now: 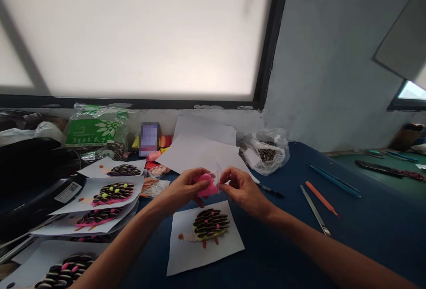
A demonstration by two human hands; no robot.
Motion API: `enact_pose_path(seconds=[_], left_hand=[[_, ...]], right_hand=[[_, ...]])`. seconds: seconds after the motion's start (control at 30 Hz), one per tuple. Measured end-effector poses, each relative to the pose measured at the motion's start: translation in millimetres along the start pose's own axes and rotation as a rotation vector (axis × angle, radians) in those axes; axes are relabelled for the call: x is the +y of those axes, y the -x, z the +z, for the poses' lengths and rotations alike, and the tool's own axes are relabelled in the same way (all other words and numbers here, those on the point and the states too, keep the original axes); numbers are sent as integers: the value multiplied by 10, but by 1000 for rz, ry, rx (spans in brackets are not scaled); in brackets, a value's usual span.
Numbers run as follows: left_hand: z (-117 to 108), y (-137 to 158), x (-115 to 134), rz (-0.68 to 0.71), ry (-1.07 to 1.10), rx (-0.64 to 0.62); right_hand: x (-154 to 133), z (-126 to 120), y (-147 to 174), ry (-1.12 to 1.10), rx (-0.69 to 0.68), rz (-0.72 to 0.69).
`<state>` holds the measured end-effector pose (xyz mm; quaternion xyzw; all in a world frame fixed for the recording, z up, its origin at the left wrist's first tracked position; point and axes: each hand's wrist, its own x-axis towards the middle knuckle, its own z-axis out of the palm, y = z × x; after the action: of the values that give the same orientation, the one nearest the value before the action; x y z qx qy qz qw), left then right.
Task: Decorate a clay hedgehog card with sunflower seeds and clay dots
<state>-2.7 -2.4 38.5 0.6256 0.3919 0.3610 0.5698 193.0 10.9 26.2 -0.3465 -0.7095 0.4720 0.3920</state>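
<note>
Between my hands is a small clear bag of pink modelling clay [208,185]. My left hand [188,187] is closed around its body, the thumb lying across the front. My right hand [241,189] pinches the clear plastic edge on the bag's right side. Just below lies a white paper sheet [179,262] with a hedgehog picture [211,224] on it. Striped sunflower seeds form its spines, over a yellow-green clay edge, with a few pink dots among them and brown feet underneath.
More seed hedgehog sheets [113,191] overlap at the left. Behind are a green seed packet [96,127], blank white paper [199,147] and a plastic bag of seeds [266,151]. An orange tool [321,198], a metal blade-like tool [314,209] and blue tweezers [334,180] lie right.
</note>
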Motion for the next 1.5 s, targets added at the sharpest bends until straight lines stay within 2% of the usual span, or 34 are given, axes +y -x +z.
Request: enact_pose_path(seconds=[0.17, 0.37, 0.57, 0.77, 0.87, 0.97, 1.13, 1.5], left_hand=[[20, -8, 14, 9, -107, 37], [19, -25, -7, -1, -153, 89], [19, -37, -52, 9, -140, 67], [60, -31, -22, -30, -114, 78], [80, -23, 7, -20, -133, 91], [91, -18, 22, -21, -131, 91], [73, -22, -14, -23, -21, 71], [39, -10, 8, -57, 73, 87]], right_hand=[[39, -45, -39, -59, 70, 16], [37, -40, -36, -43, 7, 109], [37, -5, -19, -20, -15, 151], [40, -7, -36, -7, 42, 85], [33, -14, -21, 44, 29, 44], [18, -6, 3, 170, 27, -57], [-18, 10, 19, 375, 17, -219], [-26, -30, 9, 475, -40, -367]])
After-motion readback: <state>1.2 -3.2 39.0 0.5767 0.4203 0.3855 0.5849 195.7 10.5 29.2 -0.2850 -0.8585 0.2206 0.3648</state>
